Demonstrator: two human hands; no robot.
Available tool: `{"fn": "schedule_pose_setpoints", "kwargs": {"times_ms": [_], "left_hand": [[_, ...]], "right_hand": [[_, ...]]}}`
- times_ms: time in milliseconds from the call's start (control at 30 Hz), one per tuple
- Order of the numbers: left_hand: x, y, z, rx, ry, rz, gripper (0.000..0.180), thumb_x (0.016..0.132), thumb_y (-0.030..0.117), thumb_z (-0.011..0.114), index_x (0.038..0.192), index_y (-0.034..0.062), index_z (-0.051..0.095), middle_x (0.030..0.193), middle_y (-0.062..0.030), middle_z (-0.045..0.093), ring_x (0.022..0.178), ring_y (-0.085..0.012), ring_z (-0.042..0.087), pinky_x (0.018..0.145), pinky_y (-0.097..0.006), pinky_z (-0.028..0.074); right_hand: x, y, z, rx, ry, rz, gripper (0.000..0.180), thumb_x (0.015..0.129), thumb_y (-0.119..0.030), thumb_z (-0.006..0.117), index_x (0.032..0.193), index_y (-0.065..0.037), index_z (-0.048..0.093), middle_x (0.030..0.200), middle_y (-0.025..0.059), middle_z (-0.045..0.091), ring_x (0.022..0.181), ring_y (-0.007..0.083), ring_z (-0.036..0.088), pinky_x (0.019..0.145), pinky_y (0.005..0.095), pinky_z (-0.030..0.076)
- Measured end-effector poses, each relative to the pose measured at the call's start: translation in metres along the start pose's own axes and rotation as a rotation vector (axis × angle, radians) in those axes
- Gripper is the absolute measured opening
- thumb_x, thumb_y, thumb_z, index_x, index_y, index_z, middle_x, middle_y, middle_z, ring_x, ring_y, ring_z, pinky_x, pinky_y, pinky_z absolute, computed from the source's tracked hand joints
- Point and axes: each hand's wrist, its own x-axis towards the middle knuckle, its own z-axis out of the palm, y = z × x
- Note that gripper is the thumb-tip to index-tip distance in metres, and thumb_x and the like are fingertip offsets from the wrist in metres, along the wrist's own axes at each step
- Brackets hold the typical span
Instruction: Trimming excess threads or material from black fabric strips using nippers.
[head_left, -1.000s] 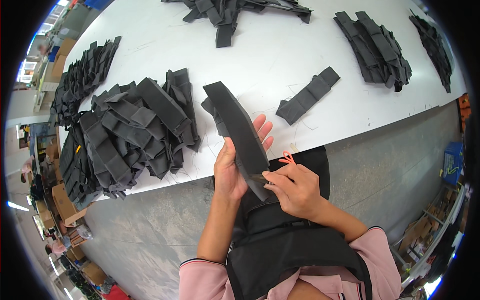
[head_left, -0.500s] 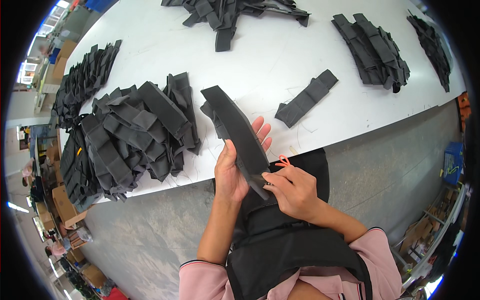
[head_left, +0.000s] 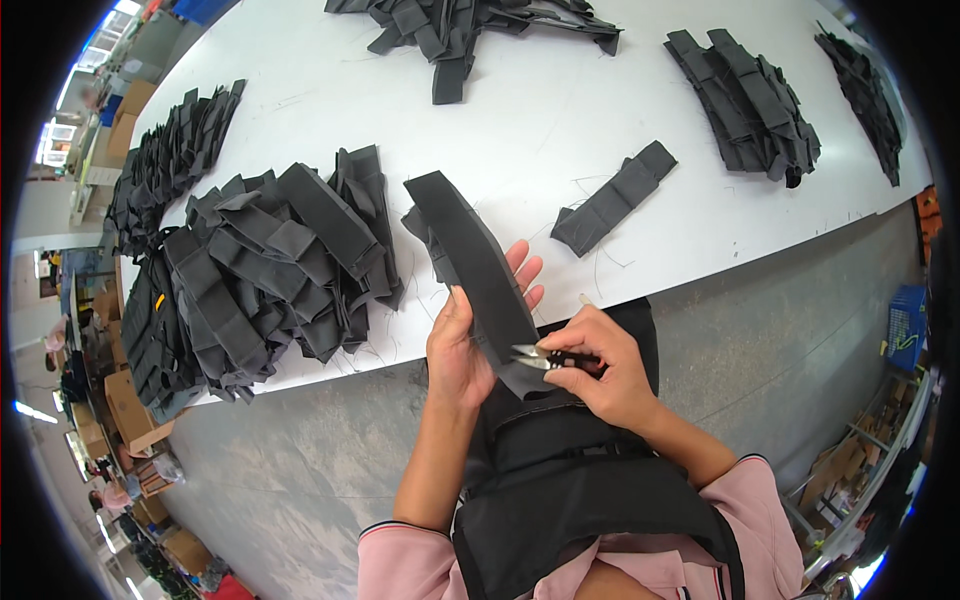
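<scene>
A long black fabric strip (head_left: 470, 255) lies across my left hand (head_left: 462, 345), which grips it along its sides near the table's front edge. My right hand (head_left: 605, 365) holds a pair of thread snips (head_left: 560, 359) with dark handles and short metal blades. The blades are parted, their tips at the lower end of the strip. Just left of the strip rises a big heap of similar black fabric pieces (head_left: 270, 255). A single folded black piece (head_left: 615, 198) lies by itself to the right.
More black pieces form a far pile (head_left: 440, 35), a right stack (head_left: 750, 105), a far-right bundle (head_left: 865, 100) and a far-left row (head_left: 170, 160). Loose threads lie on the white table (head_left: 540, 110). A blue crate (head_left: 905, 325) stands on the floor at right.
My right hand has turned and shifted slightly right, so the snips show plainly with blades apart; the orange loop has gone out of sight. My left hand and the strip have hardly moved.
</scene>
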Motion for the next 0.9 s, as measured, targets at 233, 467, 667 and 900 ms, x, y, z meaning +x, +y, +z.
{"fn": "schedule_pose_setpoints", "kwargs": {"times_ms": [233,467,667,900], "left_hand": [[-0.005,-0.004,0.003,0.003,-0.031,-0.046,0.056,0.099,0.034,0.031,0.139,-0.0032,0.023,0.145,-0.0249,0.024,0.132,-0.0385,0.030,0.108,-0.048,0.032],[-0.009,-0.008,-0.001,-0.065,0.011,-0.064,0.055,0.099,0.033,0.030,0.140,-0.0034,0.022,0.145,-0.0244,0.025,0.132,-0.0387,0.031,0.107,-0.048,0.033],[-0.010,-0.008,-0.001,-0.045,0.033,-0.062,0.054,0.099,0.031,0.031,0.139,-0.0046,0.023,0.144,-0.0232,0.027,0.131,-0.0377,0.033,0.106,-0.048,0.035],[-0.014,-0.002,-0.009,0.056,0.151,0.005,0.045,0.099,0.022,0.036,0.134,-0.0054,0.034,0.134,-0.0205,0.043,0.124,-0.0348,0.044,0.102,-0.044,0.041]], "right_hand": [[0.025,0.008,0.008,-0.254,0.146,-0.180,0.026,0.070,-0.001,0.071,0.095,-0.006,0.062,0.080,0.0059,0.049,0.060,0.0176,0.055,0.052,0.0274,0.043],[0.024,0.014,0.013,-0.463,0.184,-0.341,0.028,0.068,-0.001,0.074,0.094,-0.005,0.065,0.076,0.0071,0.050,0.057,0.0178,0.051,0.053,0.0262,0.043],[0.022,0.018,0.012,-0.426,0.179,-0.383,0.029,0.067,0.000,0.074,0.094,-0.005,0.066,0.074,0.0071,0.050,0.056,0.0172,0.051,0.055,0.0278,0.043],[0.011,0.024,-0.009,-0.419,0.349,-0.239,0.027,0.068,0.002,0.073,0.092,-0.004,0.064,0.079,0.0082,0.051,0.059,0.0179,0.056,0.053,0.0284,0.046]]}}
